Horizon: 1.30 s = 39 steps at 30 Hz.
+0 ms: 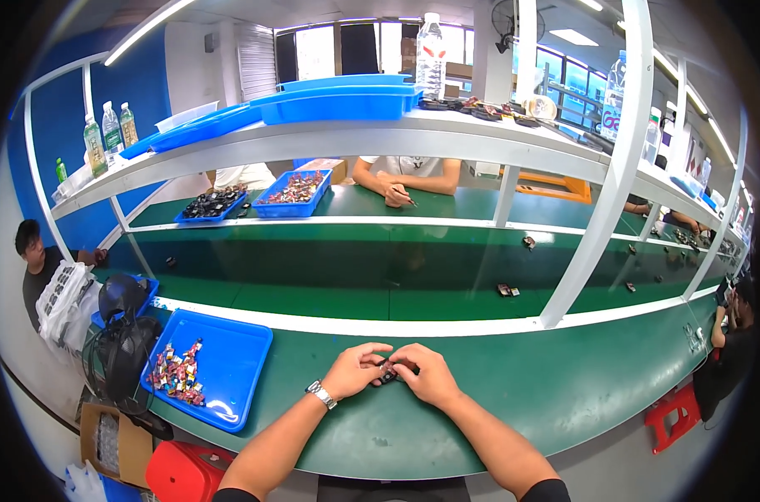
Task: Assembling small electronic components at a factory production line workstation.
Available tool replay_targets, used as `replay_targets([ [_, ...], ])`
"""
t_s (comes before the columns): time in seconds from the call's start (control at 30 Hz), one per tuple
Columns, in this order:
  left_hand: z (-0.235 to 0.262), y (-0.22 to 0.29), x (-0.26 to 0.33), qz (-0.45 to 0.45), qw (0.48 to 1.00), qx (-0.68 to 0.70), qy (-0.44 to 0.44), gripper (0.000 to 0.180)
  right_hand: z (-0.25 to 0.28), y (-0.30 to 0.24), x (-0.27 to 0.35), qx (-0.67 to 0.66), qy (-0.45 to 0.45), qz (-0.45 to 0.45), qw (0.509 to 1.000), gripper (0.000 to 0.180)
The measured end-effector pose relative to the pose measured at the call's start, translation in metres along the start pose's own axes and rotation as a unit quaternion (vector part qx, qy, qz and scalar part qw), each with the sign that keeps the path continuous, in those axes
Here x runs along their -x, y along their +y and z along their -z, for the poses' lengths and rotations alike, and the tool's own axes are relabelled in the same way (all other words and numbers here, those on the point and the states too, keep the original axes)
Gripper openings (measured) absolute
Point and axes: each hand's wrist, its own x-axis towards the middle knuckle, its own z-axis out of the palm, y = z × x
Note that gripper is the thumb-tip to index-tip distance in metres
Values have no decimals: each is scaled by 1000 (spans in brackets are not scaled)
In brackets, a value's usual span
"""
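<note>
A long, green-topped workbench [589, 393] curves across the near side, its surface smooth and slightly glossy. Above its far side stands a white metal shelf frame [355, 138], carrying shallow blue plastic trays [338, 105] and a tall clear plastic bottle [430, 58]. Behind the bench's white rail runs a dark green strip [330, 280] with a few small parts lying on it, well apart. Across it sits a person in a white top [409, 167], hands together.

At the bench's left end, a black fan with a round wire guard [120, 351] stands just beside a blue rectangular plastic tray [242, 356]. A loose heap of small red, yellow and white parts [179, 376] lies in the tray's left side.

The 2 bare hands meet over the bench, to the right of the tray. The left hand [353, 370], a silver metal watch [321, 393] on its wrist, and the right hand [424, 374] have their fingers bent and narrowly spaced, pinching 1 small dark part [387, 373] between them. Its finer details are too small to tell.
</note>
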Motion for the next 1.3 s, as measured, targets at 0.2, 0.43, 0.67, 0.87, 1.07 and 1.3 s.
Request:
replay_targets([
  [0.2,1,-7,-3,57,996,70,-20,38,4,-9,2,69,-7,60,996,19],
  [0.43,-2,-7,-3,56,987,151,-29,35,5,-3,2,90,-50,63,993,20],
  [0.67,-5,2,-1,38,977,202,-50,34,8,-3,1,81,-27,43,995,11],
  [0.87,1,-5,1,11,977,203,-68,23,7,-1,1,0,-7,27,1000,11],
  [1.07,5,-13,0,-30,982,167,-85,18,6,5,1,-65,-10,-20,998,14],
  [1.3,6,-15,-3,-57,981,161,-95,17,7,6,0,-90,-10,-22,996,12],
])
